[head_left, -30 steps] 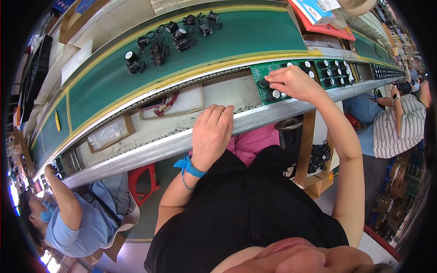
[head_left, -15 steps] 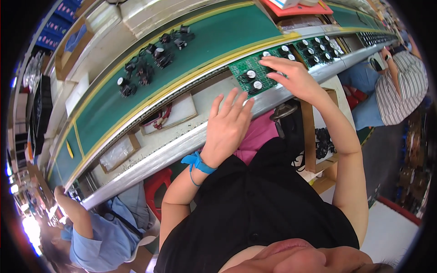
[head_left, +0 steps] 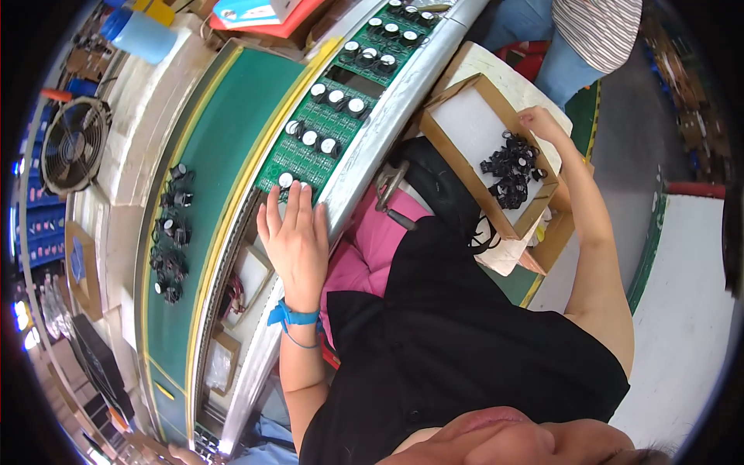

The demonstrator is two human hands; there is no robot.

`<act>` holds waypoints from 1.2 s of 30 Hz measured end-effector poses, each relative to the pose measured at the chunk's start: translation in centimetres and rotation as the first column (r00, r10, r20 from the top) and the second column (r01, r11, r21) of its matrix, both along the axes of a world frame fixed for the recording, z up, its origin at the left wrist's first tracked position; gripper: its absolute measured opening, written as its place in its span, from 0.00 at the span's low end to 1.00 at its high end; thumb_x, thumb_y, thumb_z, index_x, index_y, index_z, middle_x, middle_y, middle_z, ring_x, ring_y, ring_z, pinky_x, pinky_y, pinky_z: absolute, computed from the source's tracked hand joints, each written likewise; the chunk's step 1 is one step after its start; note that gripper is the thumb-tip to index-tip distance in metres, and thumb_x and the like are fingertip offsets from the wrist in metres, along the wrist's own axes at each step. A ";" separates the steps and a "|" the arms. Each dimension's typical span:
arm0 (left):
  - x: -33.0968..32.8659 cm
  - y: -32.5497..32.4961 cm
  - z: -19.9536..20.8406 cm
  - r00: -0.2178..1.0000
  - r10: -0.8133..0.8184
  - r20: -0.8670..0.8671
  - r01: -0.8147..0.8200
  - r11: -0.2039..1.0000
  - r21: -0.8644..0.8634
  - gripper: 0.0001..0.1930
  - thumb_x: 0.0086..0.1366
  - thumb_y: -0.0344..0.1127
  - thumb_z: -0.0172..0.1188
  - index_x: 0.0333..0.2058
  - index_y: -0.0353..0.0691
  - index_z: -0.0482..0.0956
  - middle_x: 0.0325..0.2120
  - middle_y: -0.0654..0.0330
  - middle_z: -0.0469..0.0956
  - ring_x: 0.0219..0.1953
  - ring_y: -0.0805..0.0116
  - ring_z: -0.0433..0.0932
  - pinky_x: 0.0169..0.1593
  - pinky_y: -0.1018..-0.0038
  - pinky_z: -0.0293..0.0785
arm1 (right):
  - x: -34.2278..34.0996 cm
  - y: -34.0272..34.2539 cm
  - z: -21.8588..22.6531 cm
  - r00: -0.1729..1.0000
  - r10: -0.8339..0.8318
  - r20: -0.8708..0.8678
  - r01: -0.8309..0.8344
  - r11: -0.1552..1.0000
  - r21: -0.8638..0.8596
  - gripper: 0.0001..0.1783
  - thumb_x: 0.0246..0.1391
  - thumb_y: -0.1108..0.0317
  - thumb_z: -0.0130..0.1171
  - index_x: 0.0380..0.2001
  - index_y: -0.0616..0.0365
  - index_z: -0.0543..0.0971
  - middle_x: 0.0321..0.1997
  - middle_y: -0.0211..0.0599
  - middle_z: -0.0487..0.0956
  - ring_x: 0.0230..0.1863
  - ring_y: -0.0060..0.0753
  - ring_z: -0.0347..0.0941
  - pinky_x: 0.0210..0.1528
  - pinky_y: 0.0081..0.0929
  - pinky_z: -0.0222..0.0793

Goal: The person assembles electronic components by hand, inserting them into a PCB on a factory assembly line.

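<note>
My left hand (head_left: 296, 252) lies with its fingers stretched out over the near end of a green circuit board (head_left: 273, 167). Beside its fingertips stands a round capacitor with a white top (head_left: 286, 180), one of several on the boards. My right hand (head_left: 545, 125) is at the far right rim of a shallow cardboard box (head_left: 443, 130), its fingers curled. Whether it grips the rim or a small part is hidden. Inside the box, on a white lining, lies a heap of black wired components (head_left: 511, 172).
More black components (head_left: 172, 232) lie on the green conveyor belt (head_left: 232, 108) at left. A silver rail (head_left: 372, 128) runs along the boards. A metal crank handle (head_left: 391, 194) juts out near my lap. A person in a striped shirt (head_left: 597, 31) is at the far right.
My view has turned to the right. My right hand has left the boards and moved to the box's rim, its fingers now curled. My left hand has come to the near board end.
</note>
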State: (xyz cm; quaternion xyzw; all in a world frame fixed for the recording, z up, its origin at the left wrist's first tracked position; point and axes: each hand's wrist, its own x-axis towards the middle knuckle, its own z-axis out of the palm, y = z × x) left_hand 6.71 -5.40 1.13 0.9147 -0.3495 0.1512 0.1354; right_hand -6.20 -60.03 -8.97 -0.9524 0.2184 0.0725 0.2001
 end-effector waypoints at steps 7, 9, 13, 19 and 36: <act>-0.6 0.2 0.1 1.000 0.024 0.000 -0.024 1.000 -0.018 0.16 0.62 0.34 0.58 0.48 0.37 0.77 0.51 0.55 0.74 0.61 0.50 0.63 0.63 0.55 0.54 | -2.6 0.8 -3.3 0.990 -0.093 -0.106 0.084 0.993 -0.086 0.12 0.45 0.76 0.57 0.35 0.60 0.83 0.34 0.49 0.82 0.37 0.44 0.80 0.41 0.33 0.75; -1.1 0.3 0.0 0.999 0.045 0.004 -0.045 0.996 -0.074 0.18 0.61 0.31 0.59 0.50 0.38 0.76 0.54 0.53 0.71 0.62 0.48 0.61 0.62 0.54 0.55 | -3.8 0.6 -2.9 0.978 -0.170 -0.125 0.149 0.975 -0.163 0.11 0.44 0.76 0.57 0.33 0.60 0.83 0.34 0.48 0.82 0.37 0.46 0.80 0.41 0.34 0.75; -1.7 0.7 -0.2 0.998 0.050 -0.045 -0.057 0.986 -0.158 0.18 0.60 0.28 0.59 0.51 0.39 0.75 0.56 0.53 0.69 0.63 0.46 0.60 0.60 0.53 0.57 | -7.6 -0.1 -2.2 0.946 -0.233 -0.227 0.184 0.959 -0.217 0.06 0.46 0.71 0.55 0.24 0.58 0.81 0.32 0.52 0.81 0.35 0.52 0.79 0.39 0.40 0.74; -2.5 2.0 0.5 0.997 0.028 -0.071 -0.043 0.975 -0.217 0.18 0.58 0.23 0.58 0.49 0.38 0.75 0.54 0.50 0.70 0.61 0.42 0.62 0.59 0.52 0.61 | -11.4 3.2 -4.1 0.878 -0.385 -0.284 0.345 0.921 -0.183 0.15 0.50 0.63 0.58 0.36 0.65 0.80 0.37 0.58 0.79 0.44 0.56 0.76 0.46 0.45 0.72; -4.7 -1.4 1.7 0.932 -0.221 -0.288 -0.037 0.732 -0.681 0.18 0.56 0.24 0.62 0.46 0.36 0.76 0.44 0.48 0.76 0.45 0.49 0.76 0.49 0.64 0.72 | -2.5 21.1 9.8 0.857 -0.459 0.232 0.069 0.549 0.833 0.17 0.53 0.70 0.62 0.47 0.61 0.78 0.29 0.29 0.78 0.25 0.16 0.69 0.27 0.15 0.67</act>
